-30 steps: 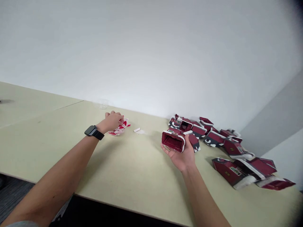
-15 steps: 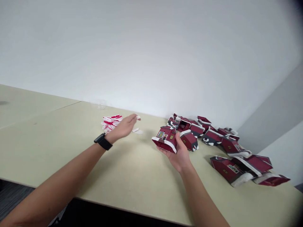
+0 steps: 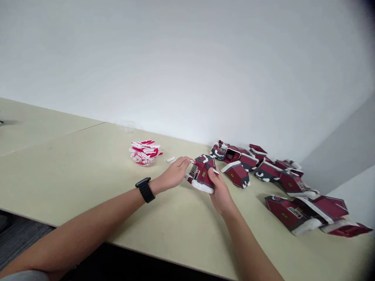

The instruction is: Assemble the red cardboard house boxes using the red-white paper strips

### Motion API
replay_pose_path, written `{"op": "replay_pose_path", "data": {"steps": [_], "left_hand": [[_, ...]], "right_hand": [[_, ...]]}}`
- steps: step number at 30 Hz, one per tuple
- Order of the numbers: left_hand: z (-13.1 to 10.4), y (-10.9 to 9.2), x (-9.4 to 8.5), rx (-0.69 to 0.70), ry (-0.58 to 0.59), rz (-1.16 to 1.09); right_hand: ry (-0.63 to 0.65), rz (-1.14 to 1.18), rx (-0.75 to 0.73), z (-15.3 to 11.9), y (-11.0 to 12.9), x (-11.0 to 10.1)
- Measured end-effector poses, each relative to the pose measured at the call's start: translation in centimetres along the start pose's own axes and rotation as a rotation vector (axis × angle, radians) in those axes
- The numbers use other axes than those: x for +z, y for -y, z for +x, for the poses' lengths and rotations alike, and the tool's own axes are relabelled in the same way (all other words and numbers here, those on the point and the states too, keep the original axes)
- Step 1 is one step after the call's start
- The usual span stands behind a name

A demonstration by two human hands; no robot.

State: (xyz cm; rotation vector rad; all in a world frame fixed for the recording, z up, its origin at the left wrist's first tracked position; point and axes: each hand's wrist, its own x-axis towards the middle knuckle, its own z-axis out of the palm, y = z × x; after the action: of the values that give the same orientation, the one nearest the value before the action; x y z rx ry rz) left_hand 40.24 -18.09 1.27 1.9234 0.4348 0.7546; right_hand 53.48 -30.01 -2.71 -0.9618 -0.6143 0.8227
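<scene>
My right hand (image 3: 222, 195) grips a small dark red toy house (image 3: 201, 175) with a white snow-like base edge, thumb on its side. The house is held above the table, its painted windows facing me. At the house's left side, my left hand (image 3: 175, 171) pinches a small white and red piece (image 3: 192, 161) close to the wall. Whether the piece touches the house I cannot tell. Left of my hands stands a clear bowl (image 3: 143, 162) heaped with red and white pieces. A small white strip (image 3: 170, 159) lies between the bowl and my left hand.
Several more dark red toy houses (image 3: 236, 174) lie on the table (image 3: 164, 242) to the right, some tipped over with hollow undersides showing. A clear plastic container (image 3: 125, 127) sits near the wall at the back. The table's front edge runs below my forearms.
My left hand has moved right, bringing the small white and red piece from near the bowl to the house. My right hand has turned the house, so its open underside no longer faces me.
</scene>
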Motion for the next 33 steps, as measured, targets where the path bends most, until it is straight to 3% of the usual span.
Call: {"op": "replay_pose_path", "data": {"steps": [3,8,15,23,29,33], "left_hand": [[0.0,0.3,0.3,-0.056,-0.03,-0.114],[0.0,1.0,0.7,-0.122,0.061,-0.352],[0.3,1.4,0.4,-0.112,-0.023,-0.266],[0.1,0.4,0.0,-0.217,0.026,-0.301],[0.0,-0.8,-0.8,-0.382,0.155,-0.376],[0.1,-0.5,-0.9,-0.425,0.19,-0.446]], "right_hand": [[-0.014,0.004,-0.003,0.0,-0.1,-0.1],[-0.043,-0.039,-0.019,0.1,-0.1,-0.3],[-0.032,-0.05,-0.052,-0.2,0.0,0.0],[-0.046,-0.051,-0.047,-0.1,-0.1,-0.1],[-0.011,-0.111,-0.083,-0.3,0.0,-0.1],[-0.057,-0.12,-0.117,-0.6,0.1,0.0]]}}
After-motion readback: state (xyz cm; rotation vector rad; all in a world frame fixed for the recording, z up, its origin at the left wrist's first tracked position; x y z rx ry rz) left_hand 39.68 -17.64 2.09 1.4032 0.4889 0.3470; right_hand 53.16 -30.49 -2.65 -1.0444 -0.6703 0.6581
